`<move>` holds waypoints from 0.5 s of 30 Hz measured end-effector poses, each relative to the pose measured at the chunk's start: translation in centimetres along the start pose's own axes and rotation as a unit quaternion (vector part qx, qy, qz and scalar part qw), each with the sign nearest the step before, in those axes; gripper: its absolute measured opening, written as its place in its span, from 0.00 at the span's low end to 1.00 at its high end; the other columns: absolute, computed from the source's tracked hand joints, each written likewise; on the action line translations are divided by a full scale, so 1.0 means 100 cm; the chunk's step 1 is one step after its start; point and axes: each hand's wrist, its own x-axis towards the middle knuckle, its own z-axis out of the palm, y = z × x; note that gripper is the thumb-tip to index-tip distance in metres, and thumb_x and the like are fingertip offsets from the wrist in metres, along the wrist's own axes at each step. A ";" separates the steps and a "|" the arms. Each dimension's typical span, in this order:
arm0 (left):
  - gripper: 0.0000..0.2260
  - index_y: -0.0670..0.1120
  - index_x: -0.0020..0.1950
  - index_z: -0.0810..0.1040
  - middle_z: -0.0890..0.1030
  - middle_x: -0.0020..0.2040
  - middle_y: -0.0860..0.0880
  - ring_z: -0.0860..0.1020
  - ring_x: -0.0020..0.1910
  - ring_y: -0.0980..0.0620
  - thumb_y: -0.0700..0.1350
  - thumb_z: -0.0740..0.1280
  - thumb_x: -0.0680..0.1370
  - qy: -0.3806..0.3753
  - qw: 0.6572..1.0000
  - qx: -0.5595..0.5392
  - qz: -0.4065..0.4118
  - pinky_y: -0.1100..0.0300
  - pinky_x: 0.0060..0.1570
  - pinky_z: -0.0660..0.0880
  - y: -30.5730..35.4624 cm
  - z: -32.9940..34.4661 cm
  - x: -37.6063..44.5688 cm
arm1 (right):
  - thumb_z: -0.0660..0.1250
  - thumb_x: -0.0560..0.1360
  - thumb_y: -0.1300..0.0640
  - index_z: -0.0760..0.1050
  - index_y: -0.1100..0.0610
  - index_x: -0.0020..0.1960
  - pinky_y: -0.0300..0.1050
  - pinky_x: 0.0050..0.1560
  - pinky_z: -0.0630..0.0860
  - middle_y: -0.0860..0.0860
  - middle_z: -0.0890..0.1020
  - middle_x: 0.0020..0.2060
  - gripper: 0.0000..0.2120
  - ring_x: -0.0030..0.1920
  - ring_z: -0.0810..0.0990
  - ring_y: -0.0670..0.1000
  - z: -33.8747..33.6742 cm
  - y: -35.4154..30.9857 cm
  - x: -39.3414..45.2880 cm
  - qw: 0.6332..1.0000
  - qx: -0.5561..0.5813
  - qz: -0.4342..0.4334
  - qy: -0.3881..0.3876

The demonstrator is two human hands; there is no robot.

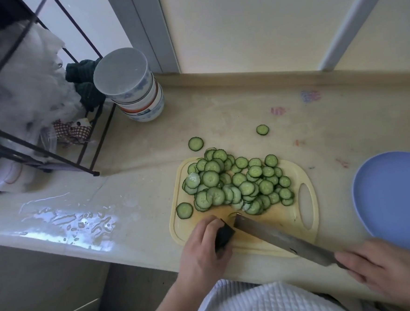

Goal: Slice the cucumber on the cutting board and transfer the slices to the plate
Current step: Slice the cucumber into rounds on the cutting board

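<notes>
A pale yellow cutting board [309,223] lies on the counter with a heap of several cucumber slices [240,184] on its far half. My left hand [203,247] grips the short dark end piece of the cucumber [224,235] at the board's near left. My right hand [379,271] holds the knife [280,241] by its handle, the blade slanting across the board with its tip beside the cucumber stub. A blue plate [396,202] sits at the right edge. Two loose slices, one [195,143] and another [262,129], lie on the counter beyond the board.
A stack of bowls [131,87] stands upside down at the back left, beside a black wire rack [53,151] with plastic bags and cloths. Water is spilled on the counter [77,222] at the left front edge. A wall runs along the back.
</notes>
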 end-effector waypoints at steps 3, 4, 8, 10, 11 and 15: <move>0.24 0.44 0.58 0.73 0.77 0.58 0.50 0.78 0.54 0.51 0.34 0.79 0.66 0.023 1.000 -0.011 -0.005 0.65 0.55 0.76 -0.004 -0.009 -0.008 | 0.54 0.78 0.40 0.67 0.61 0.33 0.32 0.29 0.64 0.49 0.69 0.21 0.26 0.24 0.66 0.45 -0.001 -0.012 0.006 0.997 0.060 0.011 -0.048; 0.23 0.44 0.58 0.74 0.77 0.58 0.49 0.79 0.55 0.51 0.35 0.78 0.67 0.029 1.000 -0.009 -0.001 0.66 0.56 0.76 -0.005 -0.012 -0.008 | 0.54 0.77 0.38 0.67 0.61 0.33 0.33 0.30 0.65 0.50 0.69 0.22 0.28 0.25 0.66 0.45 -0.002 -0.016 0.008 0.997 0.058 0.010 -0.055; 0.16 0.44 0.59 0.74 0.75 0.60 0.50 0.78 0.56 0.50 0.40 0.72 0.72 0.021 0.999 0.004 0.030 0.61 0.55 0.77 -0.010 -0.020 -0.003 | 0.53 0.73 0.30 0.67 0.60 0.33 0.40 0.33 0.68 0.51 0.69 0.24 0.32 0.27 0.66 0.47 -0.001 -0.017 0.019 0.998 0.032 0.012 -0.061; 0.16 0.44 0.59 0.73 0.75 0.60 0.50 0.78 0.55 0.49 0.40 0.71 0.73 0.013 0.999 0.010 0.052 0.59 0.55 0.78 -0.011 -0.021 0.001 | 0.54 0.73 0.32 0.66 0.59 0.32 0.39 0.31 0.66 0.50 0.68 0.23 0.30 0.27 0.65 0.47 -0.005 -0.019 0.022 0.998 0.041 0.010 -0.054; 0.15 0.44 0.58 0.73 0.75 0.60 0.50 0.78 0.55 0.49 0.40 0.71 0.73 0.010 0.998 0.011 0.062 0.59 0.55 0.77 -0.011 -0.021 0.004 | 0.54 0.73 0.34 0.66 0.57 0.30 0.37 0.30 0.64 0.50 0.68 0.23 0.28 0.26 0.65 0.47 -0.007 -0.021 0.022 0.998 0.046 0.013 -0.047; 0.14 0.43 0.58 0.74 0.77 0.59 0.48 0.78 0.54 0.48 0.40 0.71 0.73 -0.002 0.996 0.015 0.089 0.58 0.55 0.77 -0.009 -0.014 0.011 | 0.54 0.74 0.38 0.66 0.56 0.31 0.33 0.25 0.62 0.49 0.66 0.22 0.24 0.24 0.62 0.46 -0.017 -0.024 0.022 0.997 0.072 0.039 -0.005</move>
